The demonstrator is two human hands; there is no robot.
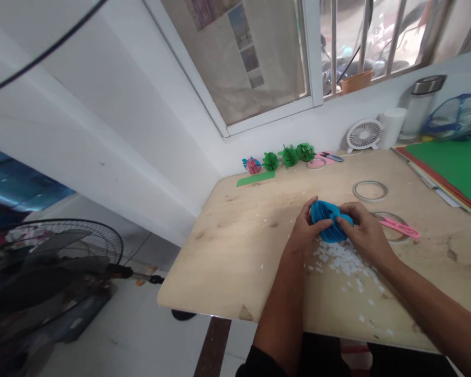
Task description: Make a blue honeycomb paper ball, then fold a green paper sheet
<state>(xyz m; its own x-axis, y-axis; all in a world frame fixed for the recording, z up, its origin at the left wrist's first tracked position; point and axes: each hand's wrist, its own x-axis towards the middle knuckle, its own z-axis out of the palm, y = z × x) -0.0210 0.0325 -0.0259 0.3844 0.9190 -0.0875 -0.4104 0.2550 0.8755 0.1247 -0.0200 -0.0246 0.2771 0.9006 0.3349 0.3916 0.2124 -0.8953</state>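
Observation:
A blue folded paper piece (pixel 328 221) is held just above the wooden table (pixel 251 251), between both hands. My left hand (pixel 304 233) pinches its left side with fingers closed on it. My right hand (pixel 364 230) grips its right side, fingers curled over the top. Under the hands lies a patch of several small white paper scraps (pixel 343 259).
Pink scissors (pixel 400 227) and a tape ring (pixel 370 190) lie right of the hands. Green paper flowers (pixel 290 155) and a pink-blue one (pixel 252 165) line the wall, beside a green strip (pixel 256 178). A small white fan (pixel 364 135), a stack of coloured sheets (pixel 453 170) and a floor fan (pixel 51 272) are nearby.

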